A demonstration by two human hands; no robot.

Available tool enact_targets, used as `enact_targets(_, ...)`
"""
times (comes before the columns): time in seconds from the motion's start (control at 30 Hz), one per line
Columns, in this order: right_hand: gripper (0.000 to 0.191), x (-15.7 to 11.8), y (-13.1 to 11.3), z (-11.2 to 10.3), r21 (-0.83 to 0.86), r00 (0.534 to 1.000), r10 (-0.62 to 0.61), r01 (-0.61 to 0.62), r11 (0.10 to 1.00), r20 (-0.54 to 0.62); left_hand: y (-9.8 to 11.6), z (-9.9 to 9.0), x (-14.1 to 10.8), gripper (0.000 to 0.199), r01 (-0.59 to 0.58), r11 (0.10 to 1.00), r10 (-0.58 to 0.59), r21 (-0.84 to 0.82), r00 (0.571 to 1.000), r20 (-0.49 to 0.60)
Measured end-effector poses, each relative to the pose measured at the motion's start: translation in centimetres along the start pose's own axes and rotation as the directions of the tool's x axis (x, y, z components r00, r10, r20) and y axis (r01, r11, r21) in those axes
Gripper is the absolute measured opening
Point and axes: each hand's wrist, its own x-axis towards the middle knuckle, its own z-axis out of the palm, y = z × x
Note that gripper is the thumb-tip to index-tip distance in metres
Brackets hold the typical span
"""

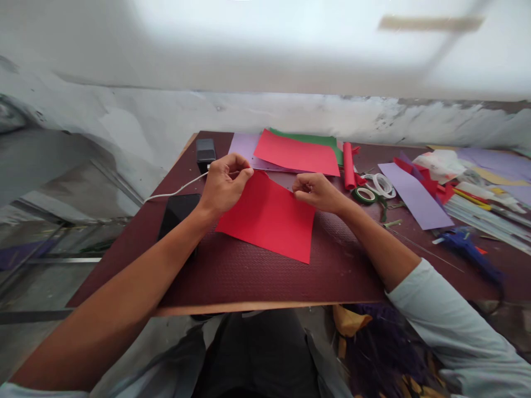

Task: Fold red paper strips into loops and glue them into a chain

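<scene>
A red sheet of paper (274,221) lies at a slant over the dark red table, its lower corner towards the front edge. My left hand (227,185) pinches the sheet's upper left corner between thumb and fingers. At the upper right edge of the same sheet, my right hand (316,190) has its fingers curled closed on the paper. Behind the hands, another red sheet (296,155) rests on green paper (332,142) and lilac paper (243,148).
Left are a black phone (176,213), a dark box (205,152) and a white cable (178,190). Right are a red roll (348,166), tape rolls (365,194), a lilac strip (418,199), a blue glue gun (468,249) and white sticks (489,221). A wall stands behind the table.
</scene>
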Motion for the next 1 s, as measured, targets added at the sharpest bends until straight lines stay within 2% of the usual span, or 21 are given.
enact_targets(0.17,0.010,-0.5,1.3,-1.5,-0.037,0.997,0.069,-0.069,0.997,0.020,-0.7,-0.4,0.7,0.010,-0.013,0.999,0.018,0.031,0.987,-0.163)
enact_targets(0.3,0.008,-0.7,2.7,-3.1,-0.118,0.992,0.125,-0.127,0.985,-0.023,-1.7,-0.6,1.1,0.009,0.022,1.000,-0.019,0.008,0.975,-0.223)
enact_targets(0.37,0.008,-0.6,2.9,-3.7,-0.160,0.985,0.130,-0.146,0.976,-0.111,-2.1,-0.5,1.0,0.009,0.015,1.000,-0.014,0.005,0.984,-0.176)
enact_targets(0.43,0.009,-0.4,2.2,-3.7,-0.183,0.969,0.101,-0.144,0.972,-0.224,-2.2,-0.1,0.6,0.010,-0.007,1.000,0.008,0.022,0.998,-0.055)
enact_targets(0.53,0.005,0.0,-0.3,-2.1,-0.200,0.944,-0.051,-0.016,0.980,-0.327,-1.7,0.8,-0.4,0.012,-0.070,0.996,0.063,0.060,0.990,0.124)
enact_targets(0.6,0.005,0.4,-2.1,-0.4,-0.206,0.948,-0.189,0.137,0.969,-0.257,-1.1,1.4,-1.1,0.012,-0.124,0.988,0.104,0.088,0.975,0.196)
enact_targets(0.7,0.006,0.7,-3.7,1.7,-0.198,0.949,-0.287,0.259,0.945,-0.129,-0.4,2.0,-1.9,0.013,-0.194,0.974,0.159,0.114,0.952,0.262)
enact_targets(0.8,0.011,0.7,-3.9,2.4,-0.185,0.946,-0.316,0.299,0.936,-0.072,-0.2,2.3,-2.1,0.014,-0.258,0.956,0.211,0.136,0.933,0.291)
enact_targets(1.0,0.013,0.5,-3.6,2.1,-0.167,0.932,-0.348,0.329,0.929,-0.102,-0.3,2.6,-2.1,0.013,-0.351,0.916,0.282,0.195,0.908,0.311)
